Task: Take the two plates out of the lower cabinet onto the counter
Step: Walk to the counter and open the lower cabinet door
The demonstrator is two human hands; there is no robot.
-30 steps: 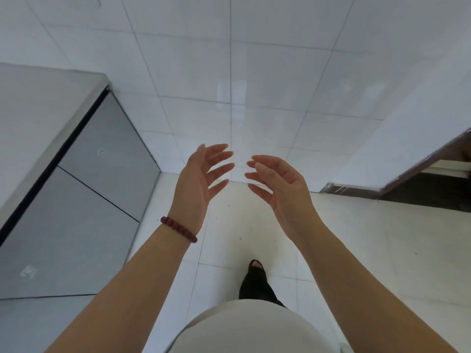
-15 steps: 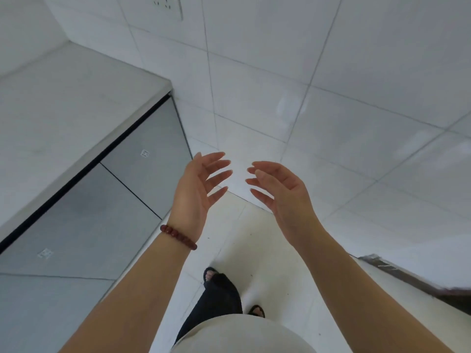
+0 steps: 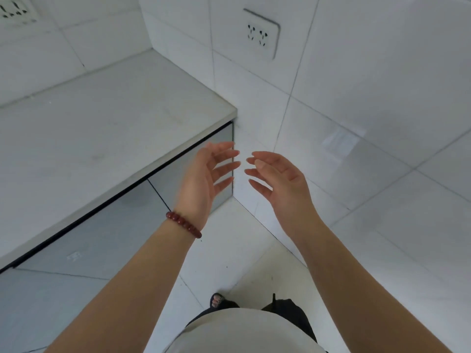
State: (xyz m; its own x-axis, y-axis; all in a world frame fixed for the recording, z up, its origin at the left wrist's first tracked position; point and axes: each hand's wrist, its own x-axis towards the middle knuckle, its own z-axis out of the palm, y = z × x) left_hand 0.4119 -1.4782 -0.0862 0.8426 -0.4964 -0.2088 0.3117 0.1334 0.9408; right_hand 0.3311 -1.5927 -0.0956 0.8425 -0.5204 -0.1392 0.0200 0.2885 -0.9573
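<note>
My left hand [image 3: 204, 179], with a red bead bracelet at the wrist, and my right hand [image 3: 280, 179] are raised in front of me, palms facing each other, fingers spread, holding nothing. They hover just off the right end of the pale grey counter [image 3: 102, 128]. Below the counter's edge, the grey doors of the lower cabinet [image 3: 84, 240] are closed. No plates are in view.
A white tiled wall with a socket [image 3: 261, 34] rises behind the counter's end, and another socket [image 3: 15, 10] sits at the top left. My feet stand on the light floor tiles [image 3: 229, 263] beside the cabinet.
The view has swung left and up towards the counter, which now fills the left half. Both hands kept their raised, open pose in front of me.
</note>
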